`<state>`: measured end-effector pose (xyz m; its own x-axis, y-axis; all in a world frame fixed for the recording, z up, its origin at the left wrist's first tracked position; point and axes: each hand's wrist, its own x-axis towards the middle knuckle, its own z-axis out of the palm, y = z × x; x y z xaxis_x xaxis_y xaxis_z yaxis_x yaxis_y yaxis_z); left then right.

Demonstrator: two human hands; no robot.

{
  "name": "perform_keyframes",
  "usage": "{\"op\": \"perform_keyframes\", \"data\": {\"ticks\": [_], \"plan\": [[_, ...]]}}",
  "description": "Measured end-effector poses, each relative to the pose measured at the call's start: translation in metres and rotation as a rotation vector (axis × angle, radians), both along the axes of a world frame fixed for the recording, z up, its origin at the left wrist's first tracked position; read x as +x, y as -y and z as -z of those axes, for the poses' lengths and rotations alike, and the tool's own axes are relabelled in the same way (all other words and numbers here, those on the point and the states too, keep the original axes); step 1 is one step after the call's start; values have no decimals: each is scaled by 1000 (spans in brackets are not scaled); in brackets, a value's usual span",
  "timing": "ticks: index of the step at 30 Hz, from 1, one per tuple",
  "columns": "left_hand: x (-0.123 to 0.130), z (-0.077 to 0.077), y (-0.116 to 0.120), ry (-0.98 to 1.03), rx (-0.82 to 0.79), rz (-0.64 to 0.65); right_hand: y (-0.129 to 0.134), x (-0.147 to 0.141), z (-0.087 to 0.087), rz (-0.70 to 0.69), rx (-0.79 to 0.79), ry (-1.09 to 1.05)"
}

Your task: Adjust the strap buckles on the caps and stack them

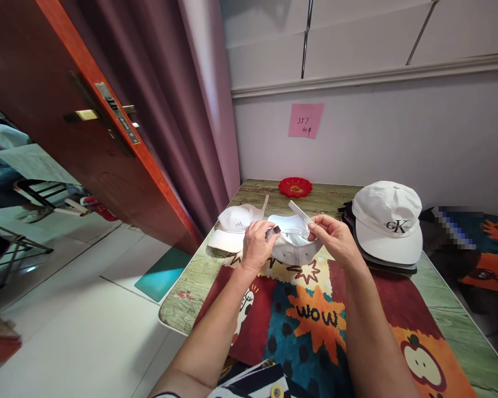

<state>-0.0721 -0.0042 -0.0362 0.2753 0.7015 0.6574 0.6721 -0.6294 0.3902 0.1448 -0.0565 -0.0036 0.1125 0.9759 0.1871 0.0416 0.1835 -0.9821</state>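
A white baseball cap [294, 253] is held over the table with its back strap undone. My left hand [257, 243] is closed on the strap end that carries a small metal buckle [276, 229]. Pinched in my right hand [332, 235] is the other side of the cap, where the loose white strap [301, 212] sticks up and to the left. Left of my hands lies another white cap [234, 221] with a small dark logo, its own strap standing up behind it. At the right, a white cap with dark letters [390, 221] tops a stack of darker caps.
A red scalloped dish [295, 187] sits at the table's back edge. A colourful mat [311, 309] covers part of the wood-patterned table [182, 298]. A pink note [306, 120] is on the wall. At the left stands an open brown door [108, 138], with a seated person partly visible beyond.
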Motion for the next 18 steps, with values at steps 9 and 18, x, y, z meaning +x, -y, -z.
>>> {"op": "perform_keyframes", "data": {"ticks": [9,18], "plan": [[8,4,3,-87,-129,-12,5,-6,-9,-33,-2,-189],[4,-5,2,-106,28,104,10,-8,-17,23,57,-18]]}}
